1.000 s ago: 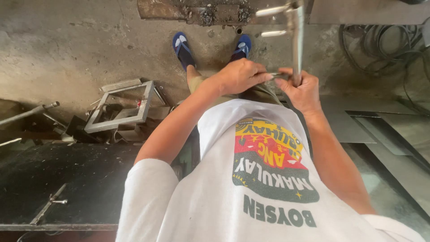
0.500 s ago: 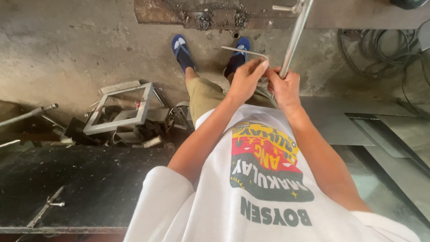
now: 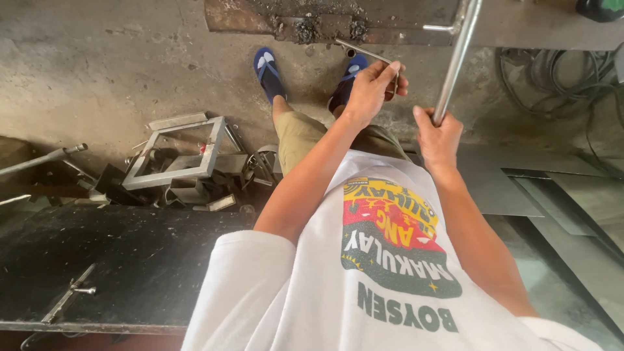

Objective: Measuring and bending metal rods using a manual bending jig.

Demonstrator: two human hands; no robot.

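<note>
A square metal frame [image 3: 175, 153] lies on the concrete floor [image 3: 130, 58] amid a pile of metal scraps [image 3: 214, 188]. Just below the frame sits a dark desk [image 3: 130, 260] with a small bolt piece [image 3: 71, 296] on it. Well to the right of the frame lie flat metal sheets [image 3: 539, 195], with coiled cables [image 3: 552, 78] above them. A rusty plate [image 3: 325, 19] lies up and to the right of the frame.

A smooth, shiny metal tube [image 3: 457, 58] was gripped in the right hand [image 3: 437, 136], and a thin, dull grey metal rod [image 3: 364, 51] in the left hand [image 3: 372, 88]. Rough, stained concrete floor [image 3: 130, 58] was seen beneath matt grey metal frames [image 3: 175, 156] and blue rubber sandals [image 3: 268, 71]
</note>
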